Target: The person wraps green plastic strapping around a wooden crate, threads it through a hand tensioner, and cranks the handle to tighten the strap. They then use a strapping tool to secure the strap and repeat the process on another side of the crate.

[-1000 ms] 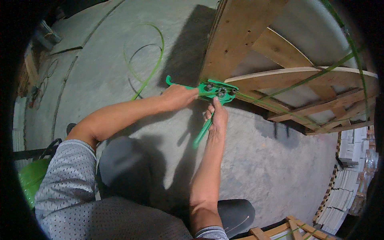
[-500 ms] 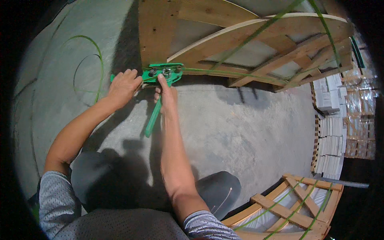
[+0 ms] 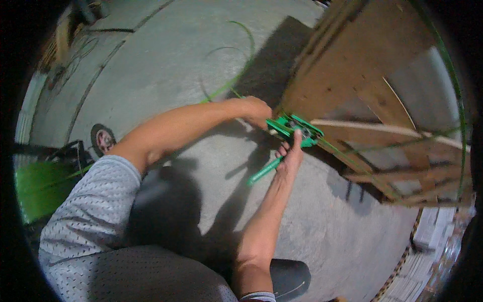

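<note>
Fingers (image 3: pixel 283 149) of the right hand (image 3: pixel 291 157) are wrapped around the handle of a green strapping tool (image 3: pixel 302 135), the thumb laid along its body. At the tool's left end is the left hand (image 3: pixel 256 109); its fingertips are hidden, so I cannot tell how they are closed. The tool sits just right of the frame's centre, by the near corner of a wooden crate (image 3: pixel 347 75). By the look of it, the green strap (image 3: pixel 347 157) is already drawn fairly straight from tool to crate, and another strap (image 3: pixel 459 95) already crosses at the far right; a loose length (image 3: pixel 225 89) curls on the floor, upper middle, seemingly untrimmed. No finished joint can be made out. The tool looks bright green, with dark metal parts on top and its handle slanting down-left, slightly blurred.
</note>
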`<state>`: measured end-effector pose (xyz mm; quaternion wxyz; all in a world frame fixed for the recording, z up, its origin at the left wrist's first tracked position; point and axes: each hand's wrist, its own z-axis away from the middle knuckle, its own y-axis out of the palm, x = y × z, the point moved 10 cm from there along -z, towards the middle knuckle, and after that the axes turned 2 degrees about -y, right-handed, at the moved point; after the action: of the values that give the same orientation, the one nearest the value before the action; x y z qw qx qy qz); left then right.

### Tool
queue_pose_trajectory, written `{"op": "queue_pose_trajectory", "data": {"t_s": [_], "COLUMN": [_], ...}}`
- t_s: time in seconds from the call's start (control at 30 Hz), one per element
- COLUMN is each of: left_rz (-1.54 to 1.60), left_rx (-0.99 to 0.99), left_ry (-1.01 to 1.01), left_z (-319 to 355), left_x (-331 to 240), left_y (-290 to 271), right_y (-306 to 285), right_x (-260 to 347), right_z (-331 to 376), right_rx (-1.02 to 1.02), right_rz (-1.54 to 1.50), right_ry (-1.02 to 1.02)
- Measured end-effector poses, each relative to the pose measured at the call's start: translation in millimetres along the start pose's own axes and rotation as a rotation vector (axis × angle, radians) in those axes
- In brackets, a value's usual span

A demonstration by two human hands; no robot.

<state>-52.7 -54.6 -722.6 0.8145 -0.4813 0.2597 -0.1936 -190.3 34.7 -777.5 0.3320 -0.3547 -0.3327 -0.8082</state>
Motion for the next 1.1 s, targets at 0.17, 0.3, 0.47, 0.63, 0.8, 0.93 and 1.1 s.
{"op": "queue_pose_trajectory", "data": {"t_s": [0.17, 0.3, 0.47, 0.63, 0.8, 0.93, 1.1], "left_rz": [0.020, -0.032, -0.047, -0.047, 0.018, 0.161, 0.199], "left_rx": [-0.179, -0.247, -0.175, -0.190, -0.167, -0.014, 0.271], "left_ry": [0.061, 0.086, 0.034, -0.007, 0.076, 0.065, 0.124], "left_z": [15, 26, 30, 42, 60, 47, 20], "left_x": [3, 0, -2, -4, -5, 5, -11], "left_y": [-6, -22, -27, -41, -50, -47, -12], "right_y": [10, 21, 23, 25, 31, 27, 27], "right_x": [0, 2, 3, 6, 7, 8, 4], "right_z": [5, 9, 12, 15, 19, 17, 16], "right_rx": [0.019, 0.102, 0.103, 0.056, 0.107, 0.109, 0.109], "right_rz": [-0.046, -0.086, -0.132, -0.089, -0.112, -0.083, -0.095], "right_ry": [0.008, 0.002, 0.012, -0.001, 0.023, 0.009, 0.003]}}
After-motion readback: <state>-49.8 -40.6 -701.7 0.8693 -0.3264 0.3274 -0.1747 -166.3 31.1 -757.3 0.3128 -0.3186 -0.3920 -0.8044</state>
